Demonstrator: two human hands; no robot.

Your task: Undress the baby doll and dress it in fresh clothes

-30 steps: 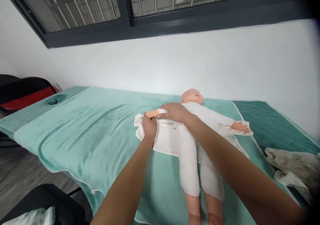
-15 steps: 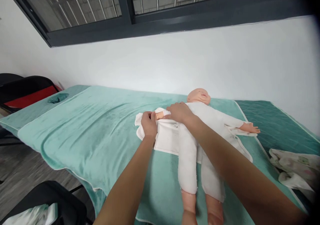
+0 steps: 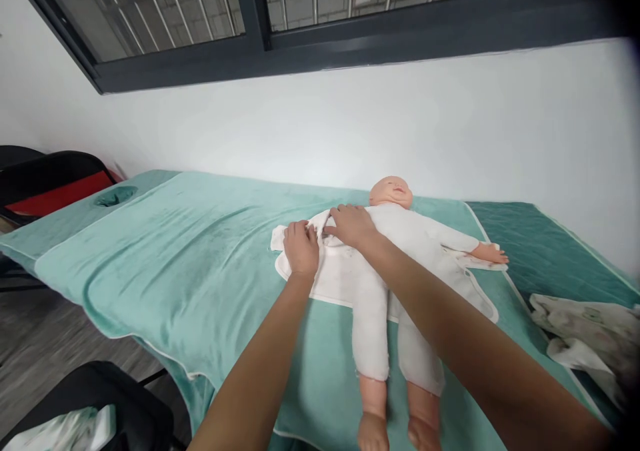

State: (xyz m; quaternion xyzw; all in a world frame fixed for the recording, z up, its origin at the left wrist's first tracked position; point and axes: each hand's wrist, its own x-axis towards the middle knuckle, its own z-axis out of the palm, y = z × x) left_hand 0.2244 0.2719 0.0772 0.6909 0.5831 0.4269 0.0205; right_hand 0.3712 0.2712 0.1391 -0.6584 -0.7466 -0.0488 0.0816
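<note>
A baby doll (image 3: 371,331) with a white cloth body lies on its back, head toward the wall. An open white baby shirt (image 3: 336,279) is spread beneath it. The doll's arm on the right is stretched out, its hand at that sleeve's end. My left hand (image 3: 301,249) is closed on the shirt's left sleeve, with its fingertips partly hidden. Close beside it, my right hand (image 3: 351,226) pinches bunched sleeve fabric nearer the doll's shoulder. The doll's arm and hand on this side are hidden by cloth and my hands.
A teal cover (image 3: 165,257) lies over the bed (image 3: 60,237), which has a face hole at the far left. Crumpled patterned cloth (image 3: 590,331) rests at the right. A black chair (image 3: 115,397) holding folded cloth stands at the lower left. The wall and window frame (image 3: 320,54) rise behind.
The doll's forearm, bare between my hands before, is now covered by white fabric. My right hand has shifted slightly left, closer to my left hand. The doll appears slightly further left.
</note>
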